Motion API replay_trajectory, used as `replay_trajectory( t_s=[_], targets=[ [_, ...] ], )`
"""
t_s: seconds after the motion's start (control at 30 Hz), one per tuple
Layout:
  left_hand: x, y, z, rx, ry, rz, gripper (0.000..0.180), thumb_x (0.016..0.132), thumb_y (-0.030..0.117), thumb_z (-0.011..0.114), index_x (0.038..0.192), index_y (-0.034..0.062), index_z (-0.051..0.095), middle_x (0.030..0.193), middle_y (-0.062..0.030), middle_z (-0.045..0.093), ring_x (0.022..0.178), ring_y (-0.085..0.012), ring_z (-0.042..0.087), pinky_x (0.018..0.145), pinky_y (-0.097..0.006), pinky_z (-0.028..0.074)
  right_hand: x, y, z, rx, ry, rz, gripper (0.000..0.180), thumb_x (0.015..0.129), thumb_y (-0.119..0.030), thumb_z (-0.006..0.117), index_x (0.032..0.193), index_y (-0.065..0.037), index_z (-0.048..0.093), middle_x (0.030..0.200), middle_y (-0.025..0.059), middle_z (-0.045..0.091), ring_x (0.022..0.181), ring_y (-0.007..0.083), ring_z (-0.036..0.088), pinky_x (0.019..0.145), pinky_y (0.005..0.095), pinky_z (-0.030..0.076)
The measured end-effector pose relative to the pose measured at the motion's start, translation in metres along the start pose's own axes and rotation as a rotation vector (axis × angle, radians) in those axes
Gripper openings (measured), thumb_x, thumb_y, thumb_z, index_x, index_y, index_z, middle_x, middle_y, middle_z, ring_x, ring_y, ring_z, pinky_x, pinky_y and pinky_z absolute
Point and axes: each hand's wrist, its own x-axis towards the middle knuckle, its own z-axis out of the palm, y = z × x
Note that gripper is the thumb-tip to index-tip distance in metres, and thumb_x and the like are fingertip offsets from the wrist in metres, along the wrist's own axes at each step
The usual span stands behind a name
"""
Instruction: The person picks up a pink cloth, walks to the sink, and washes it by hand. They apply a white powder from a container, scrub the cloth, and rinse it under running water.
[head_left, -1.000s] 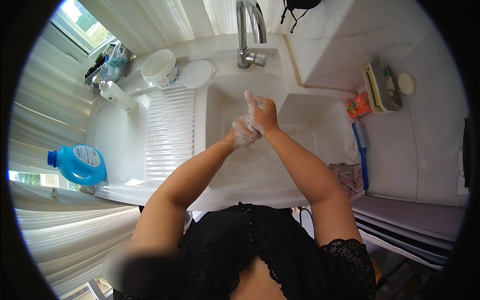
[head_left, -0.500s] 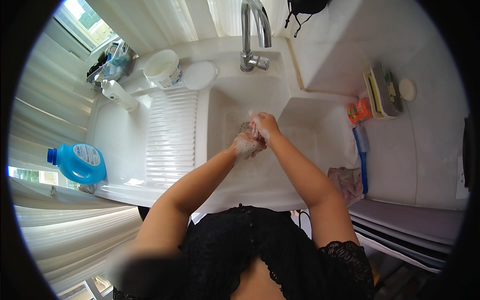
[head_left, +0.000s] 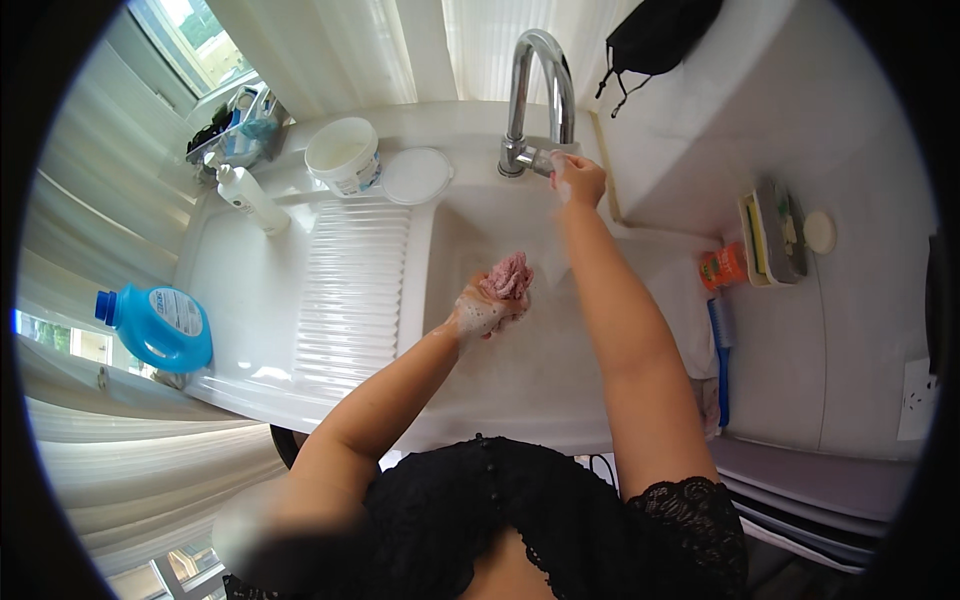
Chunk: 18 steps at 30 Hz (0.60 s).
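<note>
The small pink crumpled cloth [head_left: 509, 275] sits bunched in the person's soapy left hand [head_left: 484, 310], whose fingers are curled closed around it over the middle of the white moulded sink basin [head_left: 520, 370]. A moment ago both hands were pressed together on the cloth, rubbing it in suds; now the right hand [head_left: 578, 178] has left it and reached up to the lever at the base of the tall chrome arched tap [head_left: 535, 95], its fingers folded over the handle. Judging from that, the lathering seems to have paused and water is about to be wanted, though no stream is visible. Left of the basin runs the ribbed white draining board [head_left: 350, 290], with a white round tub [head_left: 343, 157] and its lid [head_left: 417, 176] at its head. A blue detergent jug [head_left: 155, 325] lies further left; an orange bottle [head_left: 722, 267] and blue brush [head_left: 722, 355] stand on the right.
</note>
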Motion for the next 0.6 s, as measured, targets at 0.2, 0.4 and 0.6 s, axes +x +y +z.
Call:
replay_trajectory(
  t_s=[0.2, 0.4, 0.6],
  targets=[
    [0.017, -0.022, -0.007, 0.038, 0.044, -0.039, 0.057, 0.067, 0.025, 0.08, 0.111, 0.0062, 0.05, 0.076, -0.0037, 0.062, 0.053, -0.0107, 0.055, 0.038, -0.027, 0.041, -0.018, -0.01, -0.023, -0.166, 0.035, -0.221, 0.031, 0.075, -0.025, 0.074, 0.095, -0.002, 0.07, 0.073, 0.0076, 0.068, 0.059, 0.0165, 0.064, 0.058, 0.0285, 0.051],
    [-0.002, -0.022, 0.0, -0.367, -0.025, -0.357, 0.02, 0.083, 0.031, 0.071, 0.084, 0.0162, 0.057, 0.068, 0.0016, 0.057, 0.049, -0.0072, 0.046, 0.039, -0.021, 0.032, -0.117, 0.05, -0.027, 0.534, -0.364, 0.729, 0.019, 0.089, -0.023, 0.062, 0.084, -0.006, 0.056, 0.068, 0.0031, 0.053, 0.057, 0.0182, 0.055, 0.052, 0.0344, 0.049],
    [0.019, -0.058, 0.02, -0.751, 0.023, -0.597, 0.021, 0.086, 0.041, 0.067, 0.08, 0.0229, 0.057, 0.068, 0.0067, 0.057, 0.053, -0.0066, 0.047, 0.044, -0.02, 0.036, -0.134, 0.074, -0.017, 0.477, -0.361, 0.876, 0.017, 0.088, -0.017, 0.06, 0.084, -0.002, 0.056, 0.068, 0.0075, 0.054, 0.05, 0.021, 0.05, 0.046, 0.0352, 0.045]
  ],
)
